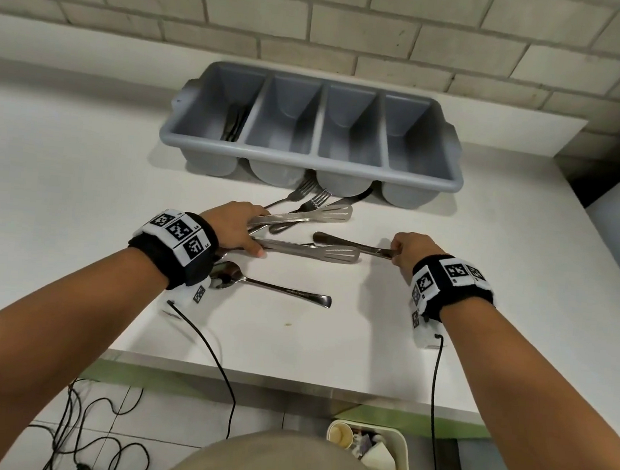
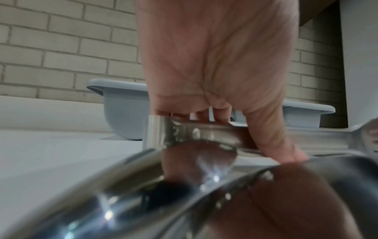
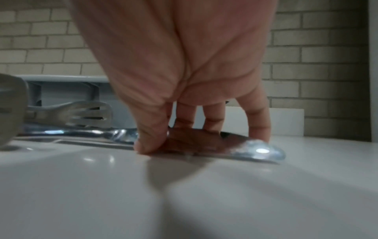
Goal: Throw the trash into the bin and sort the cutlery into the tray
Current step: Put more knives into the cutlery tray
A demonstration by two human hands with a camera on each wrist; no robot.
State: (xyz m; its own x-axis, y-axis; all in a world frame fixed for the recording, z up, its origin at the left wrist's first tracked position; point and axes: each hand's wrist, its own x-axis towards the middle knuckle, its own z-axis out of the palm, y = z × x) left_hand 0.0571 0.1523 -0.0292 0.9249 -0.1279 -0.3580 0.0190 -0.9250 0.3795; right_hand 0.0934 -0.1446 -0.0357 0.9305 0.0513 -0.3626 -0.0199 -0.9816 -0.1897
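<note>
I'm gripping the tongs [image 1: 301,230] with my left hand [image 1: 232,230] and pinching a spoon [image 1: 352,245] on the bench [image 1: 80,184] with my right hand [image 1: 410,253]. The tray [image 1: 308,167] is sitting beyond both grips. Beside my left grip, a second spoon's [image 1: 270,287] handle stamp is too small to read.

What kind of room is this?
Probably a canteen or kitchen clean-up counter: a grey cutlery tray on a white counter, loose forks, and a bin with used paper cups.
</note>
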